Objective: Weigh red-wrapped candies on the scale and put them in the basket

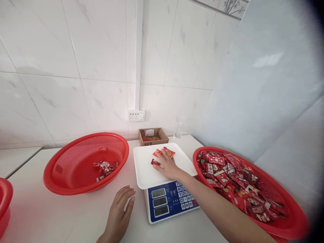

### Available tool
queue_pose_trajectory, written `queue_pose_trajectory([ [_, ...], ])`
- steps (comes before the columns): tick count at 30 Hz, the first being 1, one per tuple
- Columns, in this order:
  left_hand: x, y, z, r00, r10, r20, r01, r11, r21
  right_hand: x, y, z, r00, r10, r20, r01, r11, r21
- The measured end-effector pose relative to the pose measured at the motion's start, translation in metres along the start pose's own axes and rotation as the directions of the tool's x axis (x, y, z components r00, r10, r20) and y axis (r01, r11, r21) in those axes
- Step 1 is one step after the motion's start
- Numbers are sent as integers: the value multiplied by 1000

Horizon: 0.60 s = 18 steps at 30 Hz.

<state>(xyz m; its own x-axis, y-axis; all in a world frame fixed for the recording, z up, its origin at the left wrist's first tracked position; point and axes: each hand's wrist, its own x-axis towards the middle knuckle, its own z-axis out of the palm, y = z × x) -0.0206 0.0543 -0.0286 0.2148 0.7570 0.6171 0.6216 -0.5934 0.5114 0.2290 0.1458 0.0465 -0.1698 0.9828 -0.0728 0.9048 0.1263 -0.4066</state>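
My right hand [167, 165] lies palm down on the white pan [146, 168] of a blue electronic scale [172, 200], fingers stretched over a few red candy packets [169, 152]. One packet [155, 162] sits by my thumb. My left hand [120, 206] rests open and flat on the white table, just left of the scale, holding nothing. A red mesh basket [291, 222] full of red packets stands at the right. Another red basket [63, 182] at the left holds only a few packets [105, 167].
A small open cardboard box [153, 136] and a clear bottle [178, 130] stand at the back by the tiled wall, under a socket [136, 115]. The rim of a third red basket [3, 199] shows at the far left edge.
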Motion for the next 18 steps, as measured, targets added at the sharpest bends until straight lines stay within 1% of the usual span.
queue_pose_trajectory([
  [3,1,1,0,1000,13,-12,-13,1000,3,11,-8,4,998,-59,15,59,996,-63],
  [4,1,1,0,1000,19,-19,-19,1000,6,15,-9,4,997,-80,4,80,993,-88],
  [7,2,2,-1,999,31,-34,-31,999,18,25,-7,1,983,-159,-96,146,980,-134],
  [10,3,2,-1,999,31,-23,-30,999,34,28,-5,-2,958,-207,-200,179,973,-148],
  [12,3,-1,0,999,41,-26,-40,998,41,25,-5,-4,950,-216,-226,184,971,-154],
  [15,2,-10,3,995,78,-59,-75,996,48,11,-3,-13,930,-265,-256,229,960,-164],
  [17,2,-17,6,992,106,-73,-102,993,56,-2,7,-24,910,-282,-304,242,957,-163],
  [18,2,-20,7,990,118,-75,-114,992,62,-9,16,-31,907,-259,-332,217,963,-160],
])
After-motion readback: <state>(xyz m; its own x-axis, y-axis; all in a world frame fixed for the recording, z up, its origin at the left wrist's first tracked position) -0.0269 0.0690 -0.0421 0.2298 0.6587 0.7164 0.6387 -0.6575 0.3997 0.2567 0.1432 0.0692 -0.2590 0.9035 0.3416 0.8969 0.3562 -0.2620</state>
